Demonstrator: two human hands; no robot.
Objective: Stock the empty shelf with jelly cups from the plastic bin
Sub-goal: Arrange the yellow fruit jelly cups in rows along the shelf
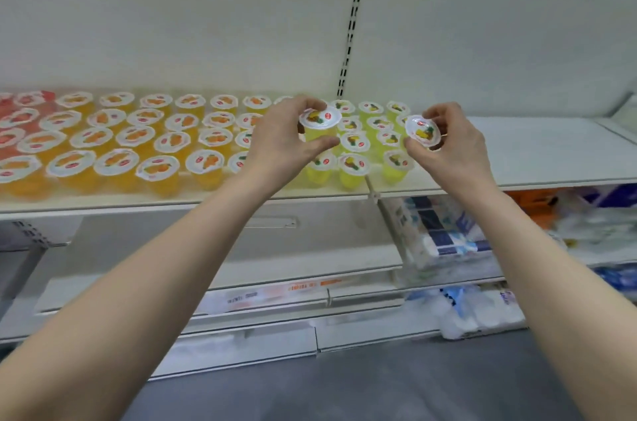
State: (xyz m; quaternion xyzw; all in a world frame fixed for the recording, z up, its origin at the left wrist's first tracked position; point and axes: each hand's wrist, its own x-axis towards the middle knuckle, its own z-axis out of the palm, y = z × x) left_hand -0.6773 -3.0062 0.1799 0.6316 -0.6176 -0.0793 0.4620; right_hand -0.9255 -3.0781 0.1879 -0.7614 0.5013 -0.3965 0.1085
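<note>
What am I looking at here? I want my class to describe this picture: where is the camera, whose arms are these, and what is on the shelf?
No machine here: a person wears one wide-angle camera on the head, so you see their own bare arms reaching forward. That is the only view. The left hand holds a yellow jelly cup by its sides; the right hand pinches a second yellow cup, lid tilted toward the camera. Both are over a white shelf. On it stand rows of sealed cups: red cups at the far left, orange cups next, then yellow cups beside the hands. Lower shelves hold wrapped packs, too blurred to identify.
</note>
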